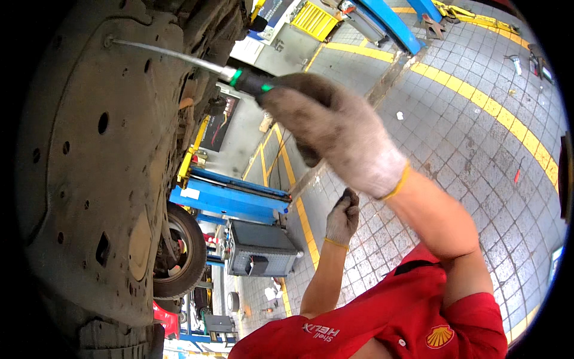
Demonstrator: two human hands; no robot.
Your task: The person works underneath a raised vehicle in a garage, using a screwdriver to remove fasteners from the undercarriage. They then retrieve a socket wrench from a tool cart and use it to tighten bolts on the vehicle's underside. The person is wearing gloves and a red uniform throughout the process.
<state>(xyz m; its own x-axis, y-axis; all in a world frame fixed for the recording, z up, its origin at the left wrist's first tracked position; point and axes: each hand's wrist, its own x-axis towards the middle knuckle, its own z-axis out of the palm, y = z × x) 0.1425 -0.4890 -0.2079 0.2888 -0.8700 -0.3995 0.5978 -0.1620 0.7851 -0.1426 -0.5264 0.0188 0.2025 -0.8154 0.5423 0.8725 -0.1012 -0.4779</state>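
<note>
My right hand (341, 128), in a soiled white work glove with a yellow cuff, is closed around the black-and-green handle of a long screwdriver (173, 55). Its metal shaft reaches up and left, and the tip meets a round fastener (109, 40) in the dark underbody panel (84, 167) of a raised car. Lower down and well away from the panel, my left hand (342, 221) wears a matching glove. Its fingers are curled and look dark at the ends; whether they hold anything is hidden.
A car wheel (194, 251) hangs beside the panel. Beyond stand a blue lift post (233, 197), a grey tool cabinet (260, 242) and another blue lift post (388, 24). Yellow lines (496, 110) cross the grey tiled floor, where a few tools (535, 63) lie.
</note>
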